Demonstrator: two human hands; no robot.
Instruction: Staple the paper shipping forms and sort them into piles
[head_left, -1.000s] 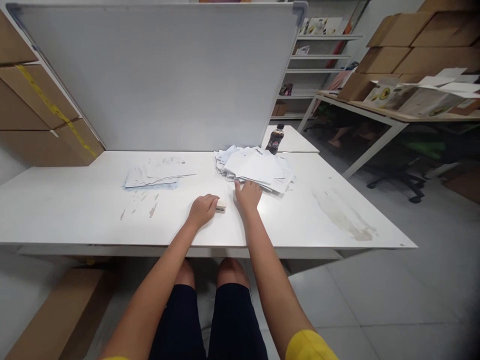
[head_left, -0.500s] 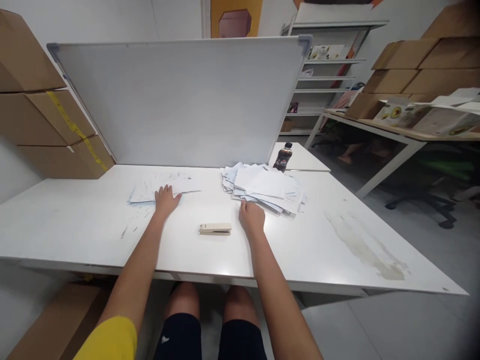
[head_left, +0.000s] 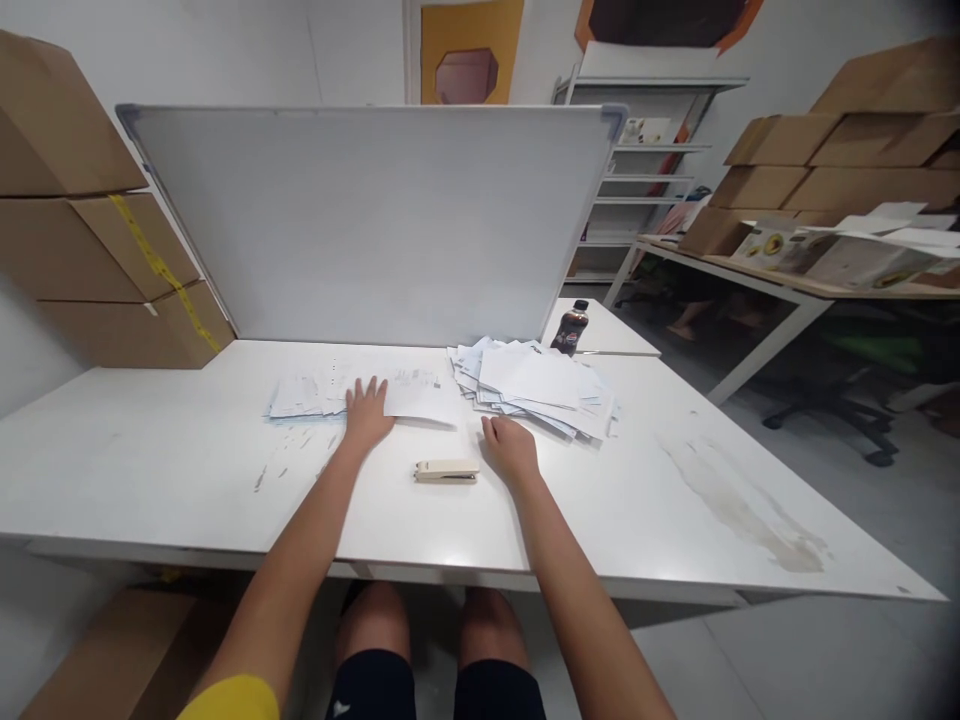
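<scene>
My left hand (head_left: pixel 367 412) lies with fingers spread on a printed sheet of paper (head_left: pixel 424 395), which reaches out to the right of a low paper stack (head_left: pixel 300 393). My right hand (head_left: pixel 510 445) is closed and rests on the table just in front of a larger, untidy pile of papers (head_left: pixel 536 380). Whether anything is inside its curled fingers is hidden. A cream stapler (head_left: pixel 446 472) lies on the table between my forearms, a little left of my right hand.
Behind the papers a whiteboard (head_left: pixel 367 225) stands upright on the white table (head_left: pixel 420 535). A dark soda bottle (head_left: pixel 571 328) stands behind the right pile. Cardboard boxes (head_left: pixel 112 270) are stacked at the left. A brownish stain (head_left: pixel 757 510) marks the table's right side.
My left hand has moved right, sliding the printed sheet off the left stack toward the middle. My right hand stays closed near the right pile. The view has tilted slightly up.
</scene>
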